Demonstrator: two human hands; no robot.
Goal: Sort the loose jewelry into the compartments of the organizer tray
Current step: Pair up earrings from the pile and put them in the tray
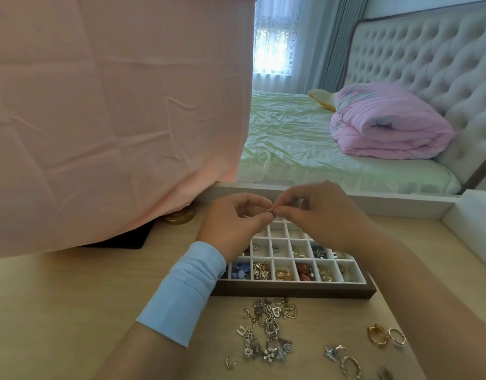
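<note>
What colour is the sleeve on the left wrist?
The sleeve is light blue, plain with no pattern; the head view shows it clearly.

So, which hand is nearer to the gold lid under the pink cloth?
Left. The left hand is just right of the gold lid; the right hand is farther right. Both pinch one small piece.
</note>
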